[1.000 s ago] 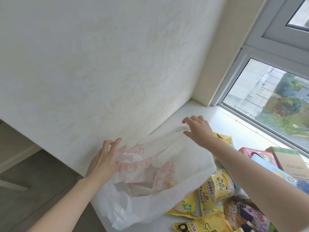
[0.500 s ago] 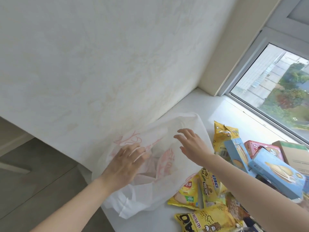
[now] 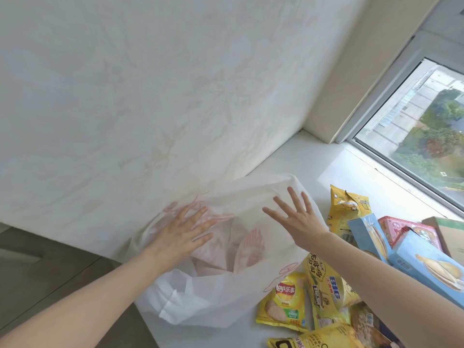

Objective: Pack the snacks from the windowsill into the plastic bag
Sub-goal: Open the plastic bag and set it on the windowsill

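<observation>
A white plastic bag (image 3: 221, 292) with pink print lies flat on the white windowsill (image 3: 296, 162) against the wall. My left hand (image 3: 183, 234) rests flat on its left part, fingers spread. Over the bag's right part my right hand (image 3: 298, 219) is held with fingers wide apart and nothing in it. To the right lie the snacks: a yellow Lay's crisp packet (image 3: 283, 305), a yellow packet with blue lettering (image 3: 326, 295), another yellow pouch (image 3: 344, 209), two light-blue boxes (image 3: 426, 264) and a pink box (image 3: 399, 224).
A textured white wall (image 3: 175, 96) rises right behind the bag. The window (image 3: 426, 126) runs along the sill's right side. A brown carton (image 3: 449, 232) stands at the right edge. More packets (image 3: 331, 340) lie at the bottom. Grey floor (image 3: 50, 272) shows lower left.
Both hands let go of the bag's edges and came down onto it, pressing it flatter on the sill. My view has shifted, showing more of the snacks on the right.
</observation>
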